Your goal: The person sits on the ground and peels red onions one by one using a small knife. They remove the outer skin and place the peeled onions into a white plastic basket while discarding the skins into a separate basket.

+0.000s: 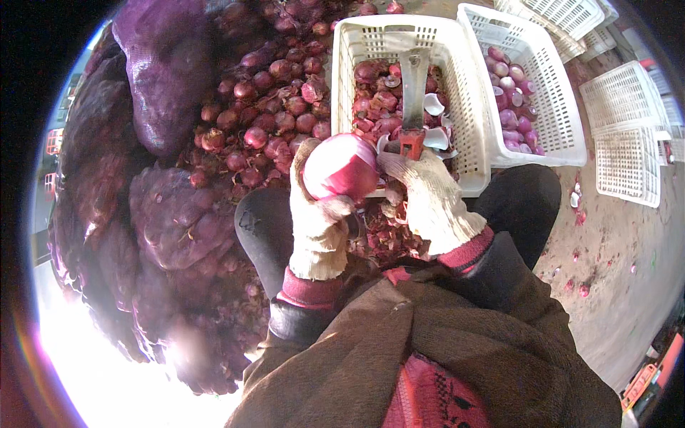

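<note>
My left hand [321, 224], in a cream knit glove, grips a large red onion [342, 168] whose surface looks smooth and shiny. Just right of it, my right hand [433, 187], gloved alike, holds a knife by its orange-red handle [411, 144]. The broad knife blade [415, 85] points away from me over a white plastic crate [404, 24]. Inside that crate lie onion skins [382, 101] and pale cut pieces [434, 104]. The fingertips of my right hand are close to the onion; whether they touch it I cannot tell.
Loose unpeeled red onions [267, 117] are heaped left of the crate, beside full purple mesh sacks [166, 75]. A second white crate [556, 107] at right holds peeled onions [511, 101]. More crates [623, 139] stand farther right. Skins [388, 235] litter the ground between my knees.
</note>
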The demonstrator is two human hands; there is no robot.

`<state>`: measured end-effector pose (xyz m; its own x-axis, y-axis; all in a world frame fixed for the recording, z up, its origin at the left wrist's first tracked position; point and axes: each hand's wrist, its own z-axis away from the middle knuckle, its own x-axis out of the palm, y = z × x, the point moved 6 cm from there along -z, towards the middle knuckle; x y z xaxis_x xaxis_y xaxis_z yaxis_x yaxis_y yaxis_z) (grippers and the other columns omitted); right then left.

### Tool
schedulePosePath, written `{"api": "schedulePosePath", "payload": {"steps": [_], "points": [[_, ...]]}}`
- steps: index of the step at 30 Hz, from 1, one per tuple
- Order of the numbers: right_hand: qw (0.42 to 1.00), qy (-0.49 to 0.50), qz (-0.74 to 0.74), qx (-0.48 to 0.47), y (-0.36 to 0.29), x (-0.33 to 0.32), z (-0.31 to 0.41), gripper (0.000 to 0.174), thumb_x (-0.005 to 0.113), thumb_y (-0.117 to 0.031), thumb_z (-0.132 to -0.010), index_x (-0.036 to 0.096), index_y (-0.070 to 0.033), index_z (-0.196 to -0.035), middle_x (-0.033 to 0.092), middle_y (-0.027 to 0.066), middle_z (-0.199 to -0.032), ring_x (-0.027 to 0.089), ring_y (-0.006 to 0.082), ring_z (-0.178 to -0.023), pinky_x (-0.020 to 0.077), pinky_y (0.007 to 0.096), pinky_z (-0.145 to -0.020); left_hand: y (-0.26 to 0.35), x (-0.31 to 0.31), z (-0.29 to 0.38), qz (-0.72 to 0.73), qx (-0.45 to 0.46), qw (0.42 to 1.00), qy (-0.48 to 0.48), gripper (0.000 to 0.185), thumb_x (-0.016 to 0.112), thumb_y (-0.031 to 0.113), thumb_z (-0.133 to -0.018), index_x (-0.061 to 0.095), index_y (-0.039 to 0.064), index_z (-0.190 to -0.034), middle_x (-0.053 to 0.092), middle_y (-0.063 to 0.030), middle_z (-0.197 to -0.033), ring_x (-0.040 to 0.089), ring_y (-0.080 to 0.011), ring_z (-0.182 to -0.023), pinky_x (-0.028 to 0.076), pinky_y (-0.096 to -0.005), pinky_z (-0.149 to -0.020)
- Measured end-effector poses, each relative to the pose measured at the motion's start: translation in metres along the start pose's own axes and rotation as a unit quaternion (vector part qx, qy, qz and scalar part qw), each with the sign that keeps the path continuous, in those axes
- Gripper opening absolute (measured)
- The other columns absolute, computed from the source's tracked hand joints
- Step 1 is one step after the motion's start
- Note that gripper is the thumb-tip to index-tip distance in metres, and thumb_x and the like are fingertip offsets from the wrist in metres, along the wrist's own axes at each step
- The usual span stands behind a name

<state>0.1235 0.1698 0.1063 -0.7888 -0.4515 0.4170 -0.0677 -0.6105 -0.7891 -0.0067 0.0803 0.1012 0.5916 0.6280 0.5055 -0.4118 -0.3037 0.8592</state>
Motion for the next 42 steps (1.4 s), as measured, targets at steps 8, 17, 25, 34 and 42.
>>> {"api": "schedulePosePath", "payload": {"steps": [8,17,25,34,42], "points": [[0.985,-0.025,0.153,-0.076,0.000,-0.013,-0.013,0.006,0.057,-0.010,-0.085,0.056,-0.007,-0.090,0.053,-0.0001,-0.072,0.050,0.0105,-0.056,0.0420,0.0215,-0.052,-0.010,-0.007,0.002,-0.082,0.038,0.995,-0.035,0.118,0.096,0.036,-0.039,0.039,-0.002,-0.135,0.055,-0.0166,-0.125,0.055,-0.0290,-0.114,0.046,-0.0425,-0.098],[0.834,0.126,0.501,-0.191,0.005,-0.048,-0.016,0.026,0.070,-0.018,-0.079,0.057,-0.002,-0.096,0.063,0.0162,-0.087,0.063,0.0315,-0.079,0.0501,0.0373,-0.071,-0.023,-0.012,0.001,0.172,-0.116,0.977,-0.053,0.089,0.075,0.046,-0.071,0.036,0.000,-0.138,0.048,-0.0192,-0.134,0.050,-0.0384,-0.121,0.042,-0.0559,-0.101],[0.969,-0.114,0.220,0.003,0.002,0.004,0.013,0.028,0.067,-0.011,-0.087,0.062,0.001,-0.112,0.066,0.0065,-0.091,0.059,0.0111,-0.081,0.0488,0.0264,-0.074,-0.026,0.001,0.008,0.179,-0.139,0.972,-0.057,0.094,0.073,0.050,-0.072,0.032,0.000,-0.141,0.041,-0.0200,-0.141,0.041,-0.0385,-0.128,0.034,-0.0536,-0.109],[0.968,-0.201,0.087,0.123,0.015,0.001,0.025,0.013,0.062,-0.020,-0.091,0.060,-0.007,-0.091,0.058,0.0007,-0.071,0.052,0.0070,-0.058,0.0414,0.0210,-0.051,-0.037,0.007,0.018,0.277,-0.184,0.942,-0.049,0.083,0.071,0.046,-0.077,0.037,0.004,-0.139,0.046,-0.0185,-0.138,0.046,-0.0359,-0.126,0.036,-0.0498,-0.108],[0.959,-0.238,0.117,0.101,0.028,-0.001,0.029,0.014,0.065,-0.021,-0.089,0.061,-0.009,-0.088,0.058,-0.0019,-0.069,0.046,0.0046,-0.047,0.0351,0.0212,-0.042,-0.044,0.013,0.027,0.253,-0.213,0.943,-0.027,0.080,0.062,0.053,-0.081,0.037,0.004,-0.139,0.049,-0.0192,-0.134,0.049,-0.0375,-0.120,0.037,-0.0525,-0.106]]}}
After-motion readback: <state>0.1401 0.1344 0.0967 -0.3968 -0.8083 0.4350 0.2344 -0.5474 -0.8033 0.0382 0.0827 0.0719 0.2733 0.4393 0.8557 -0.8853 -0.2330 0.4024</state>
